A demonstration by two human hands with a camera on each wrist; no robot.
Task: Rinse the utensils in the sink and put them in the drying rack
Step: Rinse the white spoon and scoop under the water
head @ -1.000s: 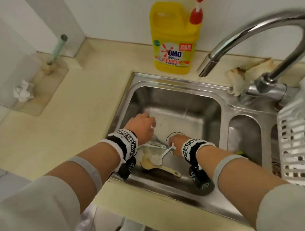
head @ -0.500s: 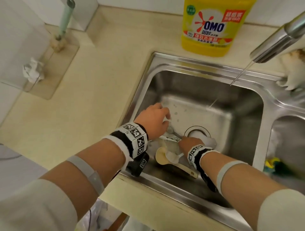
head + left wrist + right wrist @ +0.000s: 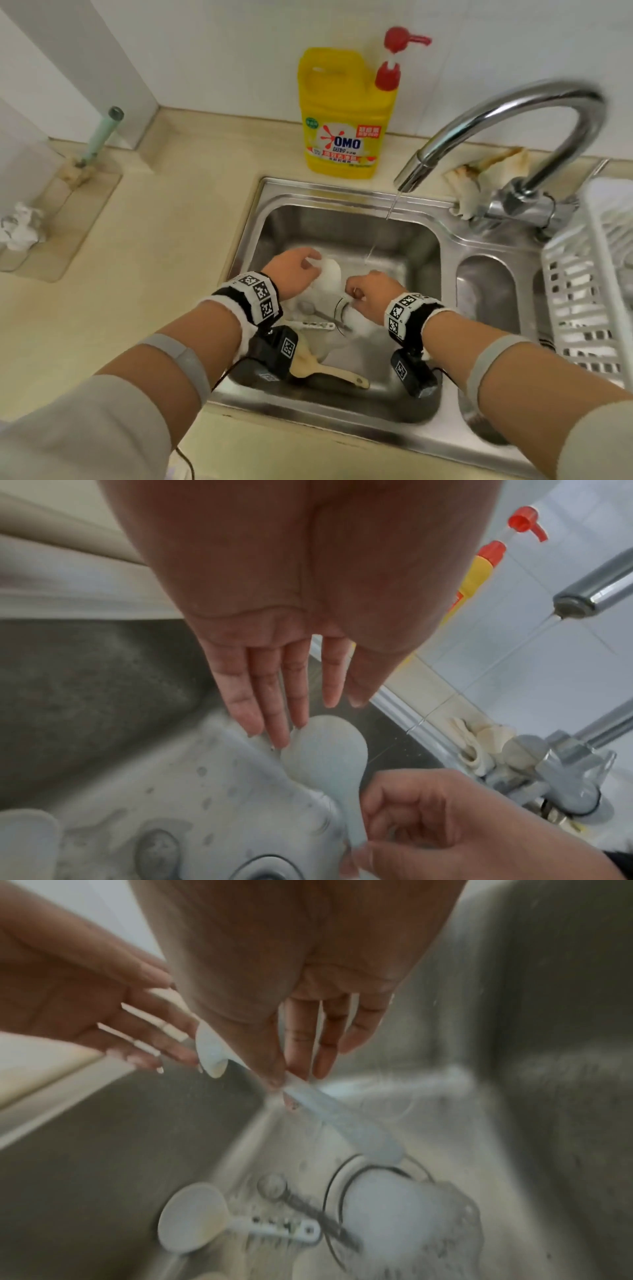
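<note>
A pale white spoon [image 3: 329,274] is held above the floor of the steel sink [image 3: 342,192]. My right hand [image 3: 366,291] pinches its handle [image 3: 329,1112] between thumb and fingers. My left hand [image 3: 298,270] lies with straight fingers [image 3: 270,707] touching the spoon's bowl [image 3: 325,748]. Below on the sink floor lie a white spoon [image 3: 195,1218], a metal spoon [image 3: 274,1187] and a beige spoon [image 3: 325,370], beside foam [image 3: 394,1221] at the drain. The tap [image 3: 513,102] runs a thin stream [image 3: 390,212] that falls just beyond my right hand.
A white drying rack [image 3: 582,291] stands at the right edge, past a small second basin [image 3: 486,291]. A yellow detergent bottle [image 3: 342,113] stands behind the sink. A stained rag [image 3: 486,171] lies by the tap base. Beige counter stretches to the left.
Both hands have risen from among the utensils on the sink floor. My right hand now holds the pale spoon up, and my left fingers rest on its bowl.
</note>
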